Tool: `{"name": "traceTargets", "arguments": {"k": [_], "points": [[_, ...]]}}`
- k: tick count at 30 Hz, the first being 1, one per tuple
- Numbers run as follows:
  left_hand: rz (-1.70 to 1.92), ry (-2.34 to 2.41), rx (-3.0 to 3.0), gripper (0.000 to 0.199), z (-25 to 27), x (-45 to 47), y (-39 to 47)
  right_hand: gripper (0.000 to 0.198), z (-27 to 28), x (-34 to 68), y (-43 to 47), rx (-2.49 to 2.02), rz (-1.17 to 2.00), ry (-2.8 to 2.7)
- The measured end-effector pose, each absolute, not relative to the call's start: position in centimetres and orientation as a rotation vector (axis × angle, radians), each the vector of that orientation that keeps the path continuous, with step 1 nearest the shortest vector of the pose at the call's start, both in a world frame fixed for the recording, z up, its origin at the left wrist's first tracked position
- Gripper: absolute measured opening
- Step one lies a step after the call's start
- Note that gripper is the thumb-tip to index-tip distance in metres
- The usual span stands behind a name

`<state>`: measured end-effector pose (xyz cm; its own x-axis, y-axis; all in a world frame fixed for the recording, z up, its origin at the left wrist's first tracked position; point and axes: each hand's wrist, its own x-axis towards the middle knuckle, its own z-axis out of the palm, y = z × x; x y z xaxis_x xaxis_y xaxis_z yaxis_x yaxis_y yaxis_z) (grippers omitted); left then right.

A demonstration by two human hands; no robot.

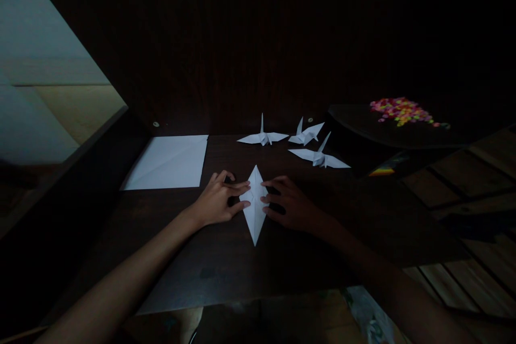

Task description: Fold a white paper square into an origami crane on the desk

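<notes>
A white sheet of paper folded into a long diamond lies flat on the dark wooden table, one point toward me and one away. My left hand rests at its left edge, thumb and fingertips touching the paper, fingers apart. From the other side, my right hand lays spread fingertips on its right edge. Neither hand grips the paper. Beyond it stand three folded white paper cranes: one crane straight ahead, another crane to its right, and a nearer crane with its wings spread.
White square paper with a diagonal crease lies at the back left. A dark upright panel closes off the table's far side, and a low side board borders the left. Small colourful pieces are heaped on a dark shelf at right.
</notes>
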<state>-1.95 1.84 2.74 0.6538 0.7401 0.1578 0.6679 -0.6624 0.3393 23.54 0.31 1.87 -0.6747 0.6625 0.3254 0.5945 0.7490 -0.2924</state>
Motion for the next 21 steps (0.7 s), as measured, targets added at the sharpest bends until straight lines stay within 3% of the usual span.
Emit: {"name": "traceTargets", "arguments": {"k": [13,21], "points": [[0.364,1.153,2.623,0.058,3.1,-1.93,1.72,0.032,1.98,23.65,0.37,-1.0,0.234,-2.59],[0.283,1.135,2.582,0.078,3.18,-2.29,1.56,0.046,1.73,23.92,0.67,-1.03,0.258,-2.658]]}}
